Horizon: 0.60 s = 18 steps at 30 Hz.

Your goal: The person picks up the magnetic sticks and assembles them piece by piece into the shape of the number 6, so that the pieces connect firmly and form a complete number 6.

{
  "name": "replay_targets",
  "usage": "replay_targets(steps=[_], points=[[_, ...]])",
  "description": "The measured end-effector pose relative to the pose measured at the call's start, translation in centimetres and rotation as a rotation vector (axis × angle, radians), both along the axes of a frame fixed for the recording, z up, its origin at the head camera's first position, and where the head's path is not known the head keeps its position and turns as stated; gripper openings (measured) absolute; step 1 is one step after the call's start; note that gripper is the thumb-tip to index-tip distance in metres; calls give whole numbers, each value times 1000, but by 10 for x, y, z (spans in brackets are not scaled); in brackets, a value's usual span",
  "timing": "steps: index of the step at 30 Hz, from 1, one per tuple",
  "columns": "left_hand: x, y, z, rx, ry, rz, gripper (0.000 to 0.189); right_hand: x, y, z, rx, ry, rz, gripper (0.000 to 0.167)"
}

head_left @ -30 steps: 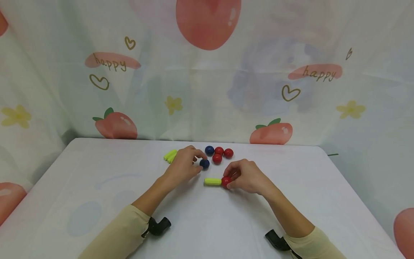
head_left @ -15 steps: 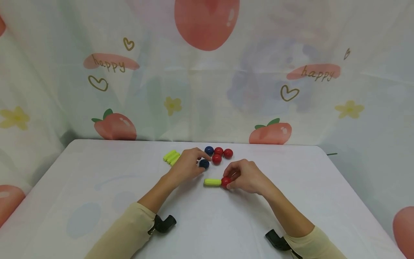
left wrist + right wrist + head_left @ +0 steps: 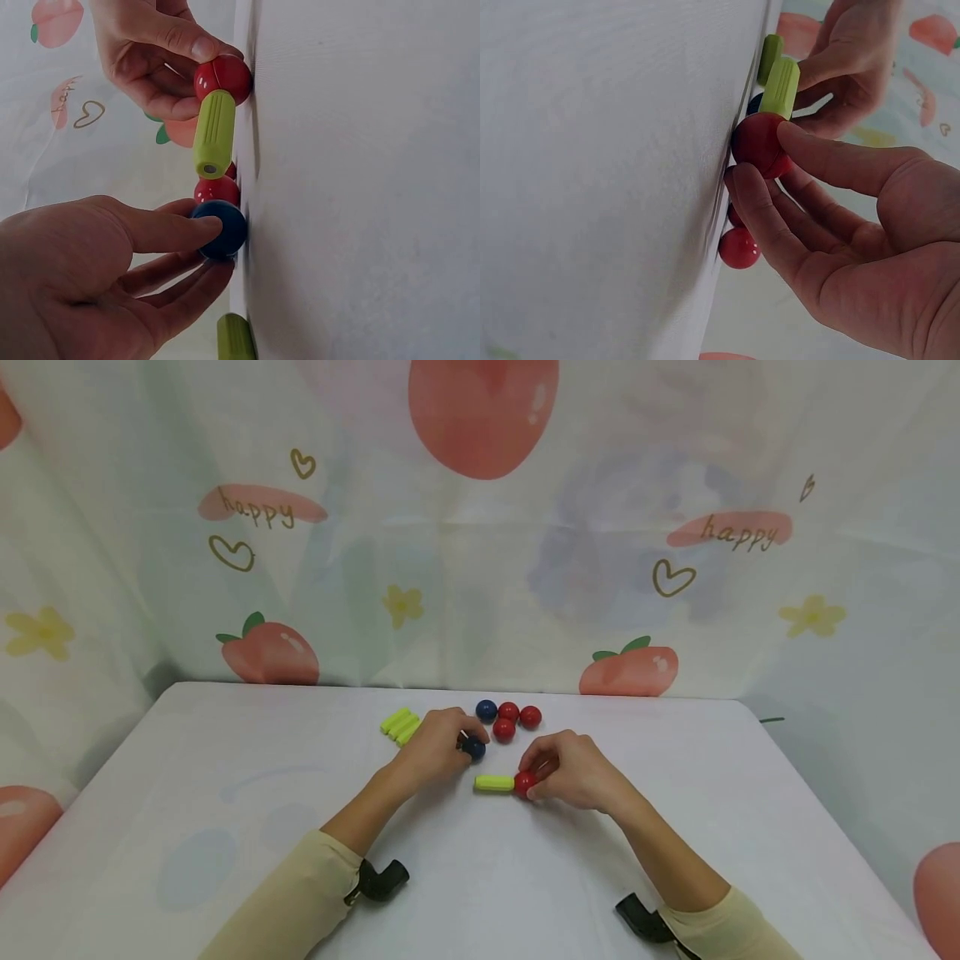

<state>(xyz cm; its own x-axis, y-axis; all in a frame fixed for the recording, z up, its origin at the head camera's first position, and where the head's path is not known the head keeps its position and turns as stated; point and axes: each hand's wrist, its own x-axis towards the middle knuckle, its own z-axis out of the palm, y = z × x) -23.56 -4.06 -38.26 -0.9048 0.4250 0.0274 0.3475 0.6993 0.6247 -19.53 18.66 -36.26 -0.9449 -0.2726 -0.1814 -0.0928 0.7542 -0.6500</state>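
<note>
My right hand [image 3: 573, 770] pinches a red ball [image 3: 761, 142] between thumb and fingers. A yellow-green ribbed rod [image 3: 214, 135] is joined to that ball and points left; its free end has a small grey round spot. To the left, my left hand [image 3: 435, 745] pinches a dark blue ball [image 3: 222, 231] with the thumb on one side and fingers around it. In the head view this blue ball sits just behind and left of the rod's free end, apart from it.
Behind the hands, several red balls [image 3: 530, 717] and another blue ball [image 3: 486, 711] lie grouped on the white table [image 3: 480, 893]. Loose yellow-green rods [image 3: 399, 725] lie side by side left of the left hand. A printed cloth [image 3: 480, 568] hangs behind the table.
My left hand has closed its fingers on the near blue ball and shifted it slightly toward me. The right hand keeps holding the red ball with its rod in place.
</note>
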Motion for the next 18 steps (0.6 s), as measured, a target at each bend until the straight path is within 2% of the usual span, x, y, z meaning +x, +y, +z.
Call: replay_targets(steps=[10,18], points=[[3,-3,-1,-15,19,-24,29,1,-1,2,4,-5,-2,26],[10,-8,5,-2,17,-47,26,1,-1,1,3,-5,-3,26]])
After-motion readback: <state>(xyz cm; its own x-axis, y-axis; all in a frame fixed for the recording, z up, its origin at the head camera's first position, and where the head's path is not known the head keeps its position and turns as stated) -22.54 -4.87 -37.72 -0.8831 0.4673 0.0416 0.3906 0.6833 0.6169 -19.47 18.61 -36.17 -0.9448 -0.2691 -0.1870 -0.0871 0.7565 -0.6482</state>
